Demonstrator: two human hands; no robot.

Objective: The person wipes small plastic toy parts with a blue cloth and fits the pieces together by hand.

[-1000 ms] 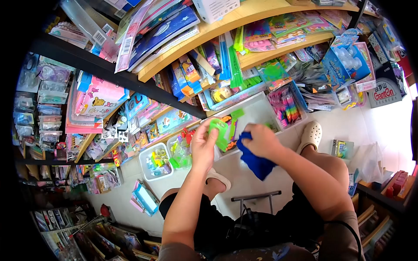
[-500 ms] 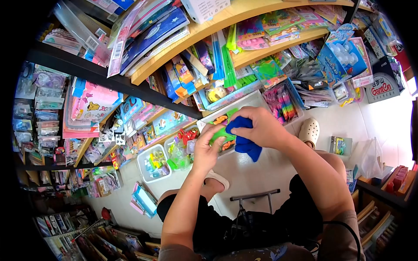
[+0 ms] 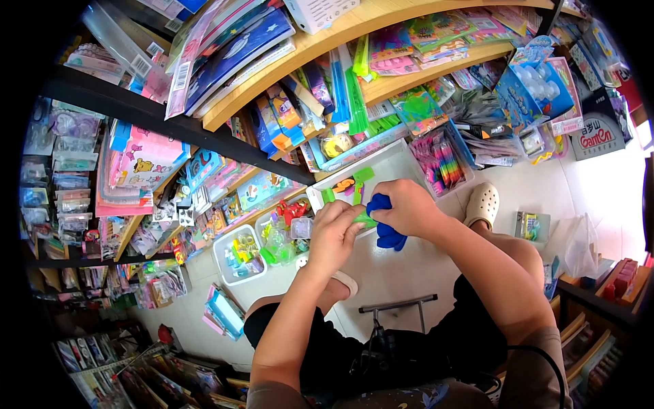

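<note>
My left hand (image 3: 332, 236) is closed on a bright green plastic piece (image 3: 366, 219), with its fingers pinched at the near side of a white bin. The kind of piece cannot be made out. My right hand (image 3: 410, 210) grips a bunched blue cloth (image 3: 390, 238) right beside that piece, and the cloth hangs below the fingers. Just beyond the hands, a green plastic toy with an orange part (image 3: 346, 186) lies in the white bin (image 3: 397, 161). My fingers hide part of the green piece.
Several packets of rainbow-coloured items (image 3: 443, 163) stand in a bin at the right. A white basket of small toys (image 3: 240, 253) sits on the floor at the left. Wooden shelves (image 3: 436, 66) rise ahead. A black metal stand (image 3: 397, 305) is between my legs.
Both hands have moved slightly lower. My left hand has turned with its back upward, and the blue cloth is bunched more tightly. The orange-and-green toy in the bin shows more fully.
</note>
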